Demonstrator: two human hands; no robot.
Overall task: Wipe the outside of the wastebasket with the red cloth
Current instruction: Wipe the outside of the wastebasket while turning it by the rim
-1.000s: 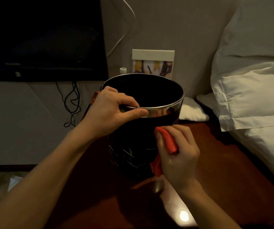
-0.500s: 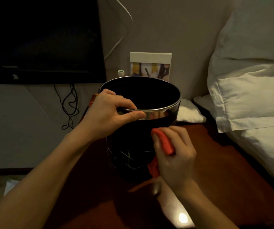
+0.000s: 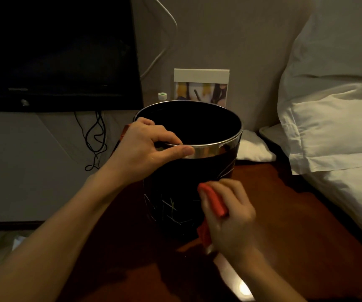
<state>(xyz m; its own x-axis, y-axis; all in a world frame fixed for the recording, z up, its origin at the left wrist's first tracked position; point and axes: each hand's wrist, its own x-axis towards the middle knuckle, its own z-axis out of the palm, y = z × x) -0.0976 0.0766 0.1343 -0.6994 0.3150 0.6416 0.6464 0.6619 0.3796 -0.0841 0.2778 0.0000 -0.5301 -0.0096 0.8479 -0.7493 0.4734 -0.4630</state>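
A black wastebasket (image 3: 175,188) with a shiny metal rim and thin line patterns stands upright on a dark red-brown table (image 3: 295,214). My left hand (image 3: 145,149) grips the near-left rim, thumb lying along the metal band outside, fingers curled over the edge. My right hand (image 3: 230,216) holds a bunched red cloth (image 3: 213,201) against the basket's lower right outer wall; part of the cloth hangs below my palm.
White pillows (image 3: 332,127) lie at the right, close to the table. A small white card with pictures (image 3: 200,88) and a small bottle cap (image 3: 162,96) stand behind the basket. A dark screen (image 3: 55,51) hangs at the left with cables (image 3: 95,140) dangling below it.
My right hand with the red cloth has slid down the basket's side. My left hand keeps its grip on the rim.
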